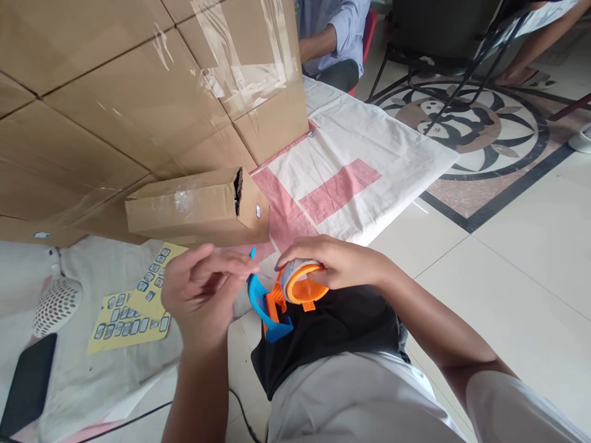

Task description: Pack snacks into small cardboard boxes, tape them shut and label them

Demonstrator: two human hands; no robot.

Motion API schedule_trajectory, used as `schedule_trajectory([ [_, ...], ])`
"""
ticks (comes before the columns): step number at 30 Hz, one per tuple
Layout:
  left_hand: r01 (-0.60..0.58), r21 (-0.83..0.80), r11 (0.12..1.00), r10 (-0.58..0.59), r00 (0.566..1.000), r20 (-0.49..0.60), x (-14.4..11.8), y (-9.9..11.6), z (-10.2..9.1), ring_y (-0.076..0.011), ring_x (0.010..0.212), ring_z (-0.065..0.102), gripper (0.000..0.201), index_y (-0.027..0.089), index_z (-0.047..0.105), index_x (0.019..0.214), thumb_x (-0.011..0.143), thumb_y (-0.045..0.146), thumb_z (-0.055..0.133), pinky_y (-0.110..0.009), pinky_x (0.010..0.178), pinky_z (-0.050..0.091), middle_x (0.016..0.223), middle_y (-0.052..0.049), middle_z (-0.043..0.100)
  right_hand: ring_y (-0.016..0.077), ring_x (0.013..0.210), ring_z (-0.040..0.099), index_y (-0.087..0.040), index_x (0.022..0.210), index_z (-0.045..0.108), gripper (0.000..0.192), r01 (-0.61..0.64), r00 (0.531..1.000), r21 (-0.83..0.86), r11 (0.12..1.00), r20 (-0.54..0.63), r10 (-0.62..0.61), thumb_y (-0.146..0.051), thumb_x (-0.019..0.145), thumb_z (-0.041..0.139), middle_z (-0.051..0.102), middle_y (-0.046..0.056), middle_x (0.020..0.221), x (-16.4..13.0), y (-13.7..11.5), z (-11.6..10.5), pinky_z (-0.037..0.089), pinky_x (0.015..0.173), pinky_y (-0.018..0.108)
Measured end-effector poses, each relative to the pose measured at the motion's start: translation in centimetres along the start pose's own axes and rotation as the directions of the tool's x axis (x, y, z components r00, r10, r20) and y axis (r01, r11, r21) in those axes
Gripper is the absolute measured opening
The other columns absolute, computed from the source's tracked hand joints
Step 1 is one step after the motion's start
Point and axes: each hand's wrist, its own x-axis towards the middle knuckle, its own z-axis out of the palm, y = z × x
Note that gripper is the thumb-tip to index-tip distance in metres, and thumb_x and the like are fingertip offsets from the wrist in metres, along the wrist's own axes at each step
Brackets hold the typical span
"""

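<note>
My right hand [330,261] is closed around the roll side of an orange and blue tape dispenser [272,307], with a roll of clear tape [290,271] on its orange hub. The dispenser is held over my lap, its blue end pointing left. My left hand [207,280] is beside that blue end, thumb and fingers pinched together; whatever is between the fingertips is too small or too clear to make out. Beyond my hands, a long cardboard box [198,206] lies on the table with a dark gap at its right end.
Large taped cartons [124,92] are stacked behind the box. Yellow label sheets [129,314], a white perforated object [58,304] and a black phone [28,381] lie at left on the cloth-covered table [397,141]. One person [337,43] sits beyond; another person's leg [535,49] shows near a chair.
</note>
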Motion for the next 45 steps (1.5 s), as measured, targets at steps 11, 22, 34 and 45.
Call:
schedule_trajectory([
  [11,-0.06,0.07,0.996,0.047,0.985,0.166,3.2,-0.4,-1.5,-0.0164,0.069,0.075,0.056,0.032,0.07,0.124,0.076,0.005,0.081,-0.032,0.066,0.067,0.08,0.004,0.079,0.0225,0.112,0.066,-0.022,0.13,0.059,0.045,0.054,0.774,0.079,0.995,-0.633,0.008,-0.023,0.086,0.069,0.067,0.008,0.123,-0.5,3.8,1.9,0.053,0.097,0.038],
  [22,0.035,0.013,0.999,-0.034,0.998,-0.06,1.2,-1.6,-1.0,-0.0152,0.068,0.074,0.051,0.036,0.072,0.118,0.075,0.009,0.083,-0.031,0.065,0.065,0.076,0.007,0.077,0.0232,0.104,0.067,-0.021,0.125,0.065,0.038,0.03,0.824,0.079,0.996,-0.566,0.02,-0.032,0.088,0.067,0.069,0.01,0.122,0.4,4.0,1.0,0.055,0.092,0.04],
  [34,-0.145,0.055,0.988,0.15,0.985,-0.09,1.1,-2.3,-0.6,-0.0147,0.06,0.072,0.061,0.039,0.069,0.121,0.072,0.007,0.083,-0.032,0.061,0.063,0.073,0.011,0.076,0.0238,0.106,0.071,-0.019,0.119,0.067,0.038,-0.009,0.768,0.129,0.992,-0.634,0.089,-0.021,0.082,0.057,0.075,0.008,0.117,1.5,4.4,1.5,0.056,0.091,0.039],
  [45,-0.033,0.144,0.989,0.075,0.952,-0.297,-0.4,-1.0,1.1,-0.0121,0.048,0.063,0.055,0.046,0.071,0.112,0.07,0.012,0.077,-0.032,0.052,0.059,0.067,0.016,0.072,0.0148,0.07,0.059,-0.018,0.096,0.07,0.021,-0.129,0.737,0.527,0.84,-0.516,0.436,-0.028,0.084,0.055,0.069,0.002,0.085,2.1,5.9,1.4,0.048,0.063,0.028],
])
